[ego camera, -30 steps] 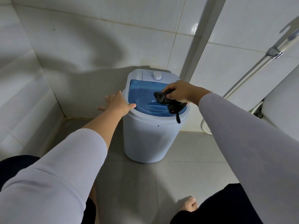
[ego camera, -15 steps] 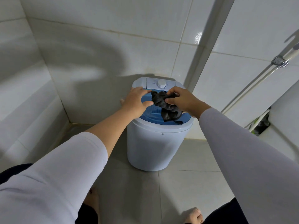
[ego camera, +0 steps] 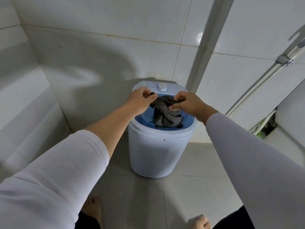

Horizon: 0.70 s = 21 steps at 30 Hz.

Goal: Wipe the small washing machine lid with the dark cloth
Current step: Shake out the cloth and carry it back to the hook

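Note:
A small white washing machine [ego camera: 156, 154] stands on the tiled floor in the corner. Its translucent blue lid [ego camera: 188, 120] is closed, with a white dial [ego camera: 162, 87] on the panel behind it. A dark grey cloth [ego camera: 165, 114] hangs crumpled over the lid, its lower folds resting on the blue surface. My left hand [ego camera: 140, 101] pinches the cloth's upper left corner. My right hand [ego camera: 188, 103] pinches the cloth's upper right edge. Both hands hold it stretched just above the lid's back half.
White tiled walls close in behind and to the left. A metal pipe with a clamp [ego camera: 283, 61] runs diagonally on the right wall above a white fixture [ego camera: 290, 123]. My bare feet [ego camera: 92, 207] stand on the grey floor tiles in front of the machine.
My left hand left the machine's rim and took hold of the cloth's left corner. The cloth, bunched in my right hand before, is now spread between both hands.

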Each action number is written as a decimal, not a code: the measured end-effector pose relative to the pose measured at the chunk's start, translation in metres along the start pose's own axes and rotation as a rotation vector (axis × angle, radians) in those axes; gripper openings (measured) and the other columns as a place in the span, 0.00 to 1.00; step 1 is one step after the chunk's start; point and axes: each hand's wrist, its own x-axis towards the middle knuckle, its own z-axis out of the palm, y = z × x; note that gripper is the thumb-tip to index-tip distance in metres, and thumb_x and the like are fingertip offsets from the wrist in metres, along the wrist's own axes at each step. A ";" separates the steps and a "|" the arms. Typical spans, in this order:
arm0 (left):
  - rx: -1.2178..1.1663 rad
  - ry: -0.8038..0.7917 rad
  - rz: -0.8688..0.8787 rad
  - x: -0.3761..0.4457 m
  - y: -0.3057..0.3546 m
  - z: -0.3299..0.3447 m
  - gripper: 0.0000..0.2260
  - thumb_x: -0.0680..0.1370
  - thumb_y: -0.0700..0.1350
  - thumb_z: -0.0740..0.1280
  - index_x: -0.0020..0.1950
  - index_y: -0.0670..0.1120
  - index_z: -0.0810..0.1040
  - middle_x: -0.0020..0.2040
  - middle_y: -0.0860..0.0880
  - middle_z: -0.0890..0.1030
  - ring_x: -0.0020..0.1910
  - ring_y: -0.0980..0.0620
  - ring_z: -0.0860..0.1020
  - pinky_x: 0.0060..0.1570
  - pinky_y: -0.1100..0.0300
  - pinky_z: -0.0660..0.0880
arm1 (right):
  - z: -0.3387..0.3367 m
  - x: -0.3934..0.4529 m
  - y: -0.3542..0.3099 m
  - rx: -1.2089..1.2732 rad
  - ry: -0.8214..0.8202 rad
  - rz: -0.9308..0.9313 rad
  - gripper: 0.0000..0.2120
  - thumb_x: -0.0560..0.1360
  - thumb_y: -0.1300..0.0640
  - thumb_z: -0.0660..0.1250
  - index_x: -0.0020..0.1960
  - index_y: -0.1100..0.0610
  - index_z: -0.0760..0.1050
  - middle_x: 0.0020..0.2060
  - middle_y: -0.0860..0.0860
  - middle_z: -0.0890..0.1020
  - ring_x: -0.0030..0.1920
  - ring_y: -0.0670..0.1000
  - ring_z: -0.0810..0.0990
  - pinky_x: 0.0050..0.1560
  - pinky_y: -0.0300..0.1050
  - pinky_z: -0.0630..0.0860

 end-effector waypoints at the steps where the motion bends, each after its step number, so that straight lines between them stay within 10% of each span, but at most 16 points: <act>1: -0.047 -0.015 -0.001 0.001 0.003 -0.001 0.07 0.78 0.51 0.66 0.47 0.48 0.73 0.44 0.52 0.78 0.45 0.52 0.73 0.37 0.65 0.67 | -0.002 -0.001 -0.003 -0.019 -0.044 0.021 0.12 0.70 0.62 0.73 0.38 0.54 0.69 0.33 0.50 0.72 0.35 0.49 0.70 0.33 0.37 0.64; 12: -0.259 -0.220 0.156 0.003 0.068 -0.028 0.04 0.78 0.43 0.68 0.43 0.50 0.76 0.42 0.50 0.79 0.40 0.54 0.77 0.44 0.65 0.75 | -0.024 -0.009 -0.048 0.076 0.028 -0.073 0.18 0.78 0.58 0.62 0.67 0.54 0.71 0.60 0.50 0.78 0.57 0.49 0.73 0.61 0.56 0.73; 21: -0.047 -0.141 0.223 0.010 0.102 -0.061 0.05 0.75 0.49 0.71 0.47 0.49 0.79 0.42 0.51 0.80 0.42 0.53 0.77 0.42 0.63 0.73 | -0.051 -0.008 -0.083 0.100 0.198 -0.128 0.08 0.77 0.58 0.63 0.38 0.55 0.72 0.41 0.53 0.75 0.44 0.51 0.73 0.48 0.44 0.72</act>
